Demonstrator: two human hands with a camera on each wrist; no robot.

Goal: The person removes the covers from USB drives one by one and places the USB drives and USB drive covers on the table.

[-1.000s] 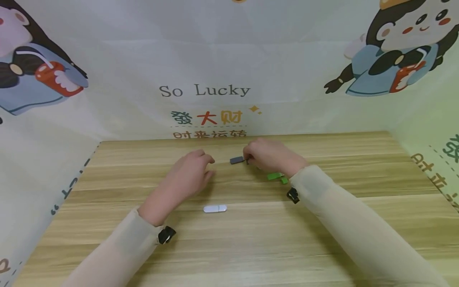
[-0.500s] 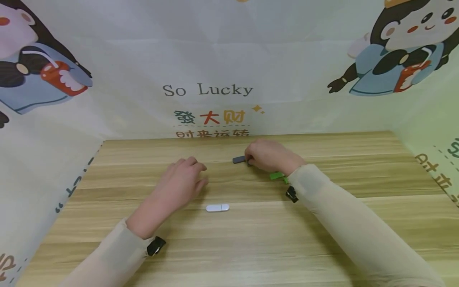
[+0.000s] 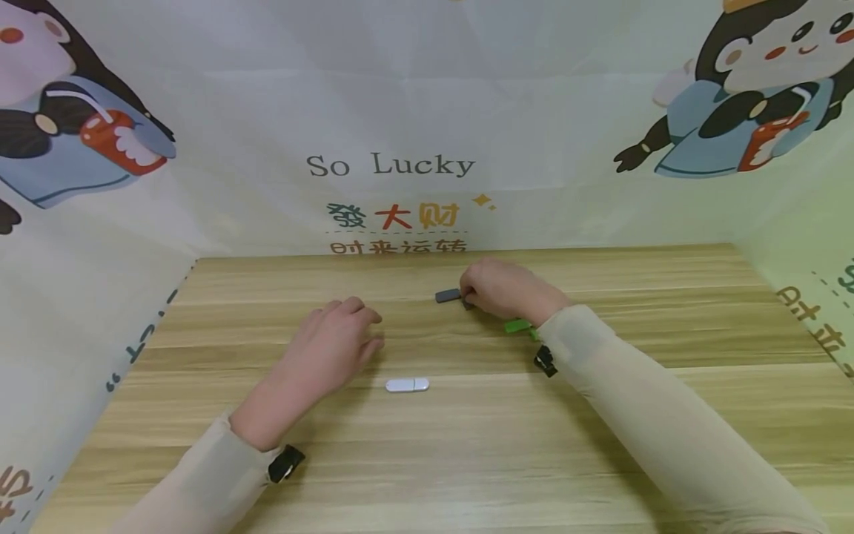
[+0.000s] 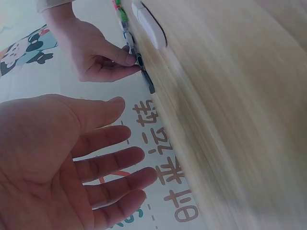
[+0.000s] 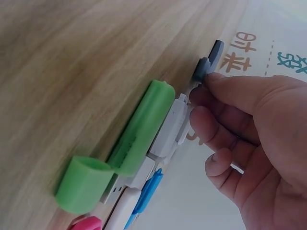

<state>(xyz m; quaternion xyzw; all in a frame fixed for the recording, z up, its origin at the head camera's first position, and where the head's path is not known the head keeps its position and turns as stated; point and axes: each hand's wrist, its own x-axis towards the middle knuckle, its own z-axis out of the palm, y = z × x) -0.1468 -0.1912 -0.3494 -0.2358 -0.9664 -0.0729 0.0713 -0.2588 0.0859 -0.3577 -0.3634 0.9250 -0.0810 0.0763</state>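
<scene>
My right hand (image 3: pixel 510 288) is at the back of the table, thumb and index finger pinching a small dark grey cap (image 5: pixel 201 69). Beside it lies the matching dark grey USB stick (image 3: pixel 448 296), partly behind the cap in the right wrist view. My left hand (image 3: pixel 330 337) is held over the table, fingers apart and relaxed, nothing in it. A green USB stick (image 5: pixel 144 127) lies under my right wrist with its metal plug bare; its green cap (image 5: pixel 84 184) is next to the plug. A white capped USB stick (image 3: pixel 407 385) lies nearer the front, between the two arms.
Past the green stick, the right wrist view shows a white USB stick (image 5: pixel 170 127), a blue piece (image 5: pixel 148 191), another white piece (image 5: pixel 123 208) and a pink one (image 5: pixel 87 224). A printed cloth wall (image 3: pixel 400 111) rises at the wooden table's (image 3: pixel 467 460) back edge.
My left hand has drawn back to the left and toward me, away from the grey USB stick. The right hand keeps its place at the grey cap. The head view has shifted slightly.
</scene>
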